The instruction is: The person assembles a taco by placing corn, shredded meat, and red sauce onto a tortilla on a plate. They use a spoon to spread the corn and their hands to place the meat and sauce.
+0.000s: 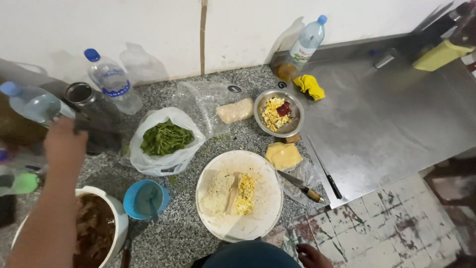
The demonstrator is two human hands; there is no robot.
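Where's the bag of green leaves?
The bag of leaves sits left of centre on the counter, between the metal cup and white plate.

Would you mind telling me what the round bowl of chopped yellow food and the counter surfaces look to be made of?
The round bowl looks like stainless steel: grey with a shiny, reflective rim. The speckled grey counter resembles polished granite or a similar stone. The smooth grey counter section appears to be brushed sheet metal with a dull sheen.

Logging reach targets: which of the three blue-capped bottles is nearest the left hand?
The leftmost bottle, tilted just above the left hand; the other two stand farther right along the wall.
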